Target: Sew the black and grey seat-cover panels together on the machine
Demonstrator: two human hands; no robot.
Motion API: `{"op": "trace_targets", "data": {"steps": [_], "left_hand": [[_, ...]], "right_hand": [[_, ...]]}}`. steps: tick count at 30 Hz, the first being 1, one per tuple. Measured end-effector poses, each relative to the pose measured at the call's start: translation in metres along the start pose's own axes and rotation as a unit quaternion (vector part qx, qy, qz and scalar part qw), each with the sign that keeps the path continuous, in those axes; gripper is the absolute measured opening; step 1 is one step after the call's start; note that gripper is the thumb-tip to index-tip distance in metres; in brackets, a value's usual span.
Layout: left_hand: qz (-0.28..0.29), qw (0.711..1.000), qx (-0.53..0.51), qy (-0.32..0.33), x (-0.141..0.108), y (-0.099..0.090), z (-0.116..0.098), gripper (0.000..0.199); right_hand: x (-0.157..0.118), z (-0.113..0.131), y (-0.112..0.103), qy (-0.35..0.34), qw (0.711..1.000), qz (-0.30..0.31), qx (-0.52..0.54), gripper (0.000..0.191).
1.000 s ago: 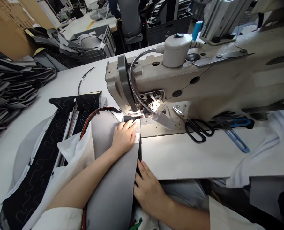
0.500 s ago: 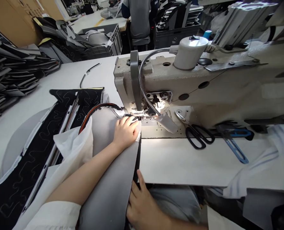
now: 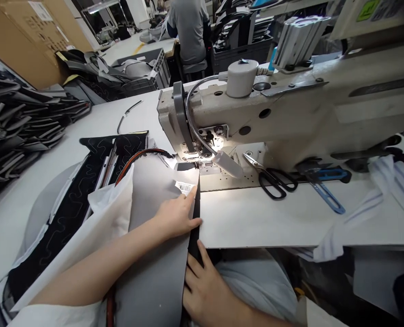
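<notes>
My left hand (image 3: pixel 176 215) lies flat on a grey fabric panel (image 3: pixel 150 259), thumb spread out past its right edge. Its forefinger touches a white barcode label (image 3: pixel 184 187). Lower down, my right hand (image 3: pixel 207 288) has its fingers apart against the panel's edge and the black layer (image 3: pixel 195 227) showing beneath it; some fingertips are hidden there. At its far end the panel reaches the lit needle area of a sewing machine (image 3: pixel 202 159). An orange-and-black edging (image 3: pixel 134 160) curves along the panel's far left, beside a folded white cloth (image 3: pixel 116 213).
Black-handled scissors (image 3: pixel 273 179) and a blue tool (image 3: pixel 327 193) lie right of the needle. Black stitched pieces (image 3: pixel 69 200) cover the left table, with stacked parts (image 3: pixel 21 131) beyond. Striped cloth (image 3: pixel 365 200) hangs over the right edge. A person (image 3: pixel 190 32) sits behind.
My left hand has drawn back from the needle area towards me, uncovering the barcode label. My right hand stays at the panel's edge. The camera's view has shifted.
</notes>
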State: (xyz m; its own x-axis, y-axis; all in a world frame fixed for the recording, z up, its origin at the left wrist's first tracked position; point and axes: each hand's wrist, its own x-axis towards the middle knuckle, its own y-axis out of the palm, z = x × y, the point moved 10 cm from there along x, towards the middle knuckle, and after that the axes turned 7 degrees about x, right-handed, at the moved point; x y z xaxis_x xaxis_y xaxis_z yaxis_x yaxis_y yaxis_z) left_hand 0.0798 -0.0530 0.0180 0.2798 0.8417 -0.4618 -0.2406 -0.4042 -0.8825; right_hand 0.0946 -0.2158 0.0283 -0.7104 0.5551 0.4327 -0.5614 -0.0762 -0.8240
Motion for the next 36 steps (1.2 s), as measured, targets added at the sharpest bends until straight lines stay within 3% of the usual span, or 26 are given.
{"op": "trace_targets", "data": {"steps": [4,12,17,20,24,27,31,36], "left_hand": [[0.076,0.996,-0.026,0.034,-0.005,0.014,0.004,0.087],[0.011,0.994,-0.103,-0.032,0.018,0.006,0.008,0.068],[-0.029,0.984,-0.174,-0.026,0.041,-0.007,0.004,0.066],[-0.025,0.985,-0.168,-0.023,0.041,-0.008,0.0,0.068],[0.018,0.996,-0.088,-0.026,0.024,-0.002,-0.005,0.087],[0.075,0.996,-0.047,-0.018,0.01,0.008,-0.006,0.102],[0.081,0.996,-0.014,-0.034,0.009,0.01,0.0,0.095],[0.094,0.995,0.014,-0.039,0.015,0.009,0.005,0.093]], "right_hand": [[-0.001,0.001,0.005,0.001,0.999,0.039,0.007,0.021],[0.0,-0.015,0.008,0.011,0.996,0.089,0.025,0.024],[0.004,-0.028,0.007,0.016,0.996,0.085,0.028,0.023],[0.004,-0.032,0.007,0.013,0.996,0.08,0.029,0.024],[0.003,-0.033,0.005,0.01,0.997,0.07,0.026,0.024],[0.004,-0.029,0.007,0.021,0.997,0.063,0.034,0.023],[0.011,-0.015,0.021,0.06,0.99,0.051,0.117,0.024],[0.023,0.026,0.032,-0.059,0.988,0.061,0.129,0.018]]}}
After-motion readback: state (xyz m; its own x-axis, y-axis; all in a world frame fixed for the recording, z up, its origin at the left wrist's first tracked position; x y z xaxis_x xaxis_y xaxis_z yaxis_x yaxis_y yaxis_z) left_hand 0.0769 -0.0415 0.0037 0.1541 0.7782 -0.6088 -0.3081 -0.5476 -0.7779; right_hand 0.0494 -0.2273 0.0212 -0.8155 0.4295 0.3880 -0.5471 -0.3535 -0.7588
